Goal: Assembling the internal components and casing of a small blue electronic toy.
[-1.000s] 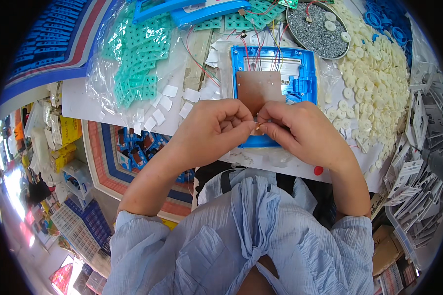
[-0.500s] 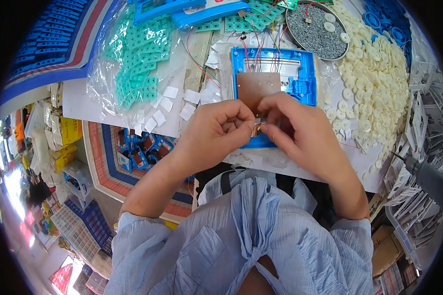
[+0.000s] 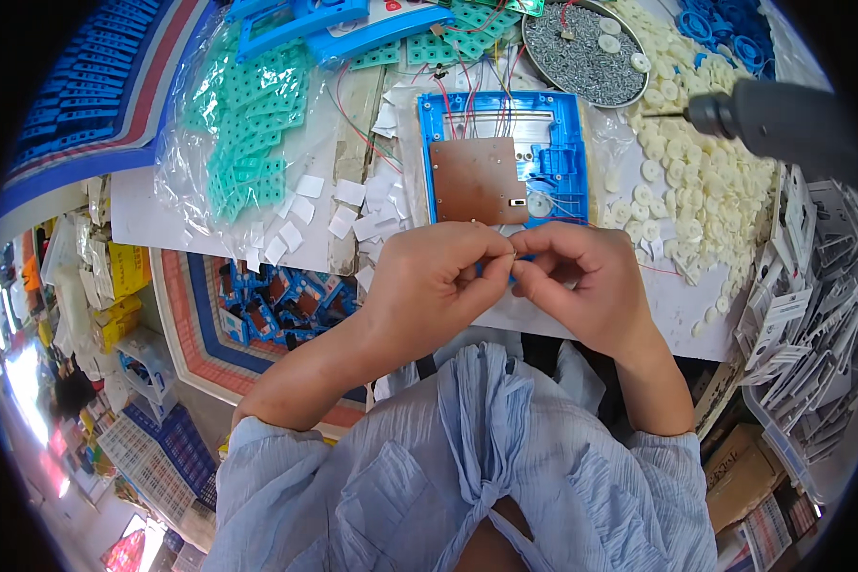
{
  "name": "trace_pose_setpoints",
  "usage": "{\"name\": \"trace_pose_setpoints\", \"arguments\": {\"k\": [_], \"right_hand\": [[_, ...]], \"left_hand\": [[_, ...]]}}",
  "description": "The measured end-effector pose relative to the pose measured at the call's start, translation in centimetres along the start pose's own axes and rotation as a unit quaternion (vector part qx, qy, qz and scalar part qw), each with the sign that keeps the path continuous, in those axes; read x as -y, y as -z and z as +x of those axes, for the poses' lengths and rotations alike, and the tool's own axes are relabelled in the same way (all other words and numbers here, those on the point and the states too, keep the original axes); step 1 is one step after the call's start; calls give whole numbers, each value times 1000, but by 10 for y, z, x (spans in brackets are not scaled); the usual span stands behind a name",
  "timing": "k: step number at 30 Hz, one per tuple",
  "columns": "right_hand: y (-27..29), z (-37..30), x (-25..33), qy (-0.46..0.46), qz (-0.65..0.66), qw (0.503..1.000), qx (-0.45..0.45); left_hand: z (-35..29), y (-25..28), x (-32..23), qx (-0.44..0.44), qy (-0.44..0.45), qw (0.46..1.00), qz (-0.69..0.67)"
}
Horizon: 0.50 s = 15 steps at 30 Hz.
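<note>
Head view: left hand (image 3: 439, 286) and right hand (image 3: 586, 286) meet in a narrow grip, pinching a tiny part (image 3: 515, 255), too small to identify, over the near side of the blue case (image 3: 570, 143). It looks light and easily dropped; fingertips at its ends should suit. Since the earlier frame, the hands have uncovered the board's (image 3: 472, 176) switch (image 3: 517, 202); a driver (image 3: 791, 119) now hangs over the discs (image 3: 705, 200).
</note>
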State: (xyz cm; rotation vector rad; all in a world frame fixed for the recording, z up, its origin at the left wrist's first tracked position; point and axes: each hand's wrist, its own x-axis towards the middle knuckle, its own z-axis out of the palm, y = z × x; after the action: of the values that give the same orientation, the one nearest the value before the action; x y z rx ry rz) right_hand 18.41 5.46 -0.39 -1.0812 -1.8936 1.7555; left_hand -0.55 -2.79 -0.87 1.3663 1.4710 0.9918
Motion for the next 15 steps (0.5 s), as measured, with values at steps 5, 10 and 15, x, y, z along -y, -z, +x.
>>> {"name": "trace_pose_setpoints", "arguments": {"k": [5,10,15], "right_hand": [[0,2,-7,13,21,1000,-6],[-9,1,-6,28,-10,998,-49],[-10,1,-4,33,-33,997,-65]], "left_hand": [[1,-3,2,-29,-74,994,72],[1,-5,4,-35,-83,992,85],[0,-3,2,-42,-52,995,67]]}}
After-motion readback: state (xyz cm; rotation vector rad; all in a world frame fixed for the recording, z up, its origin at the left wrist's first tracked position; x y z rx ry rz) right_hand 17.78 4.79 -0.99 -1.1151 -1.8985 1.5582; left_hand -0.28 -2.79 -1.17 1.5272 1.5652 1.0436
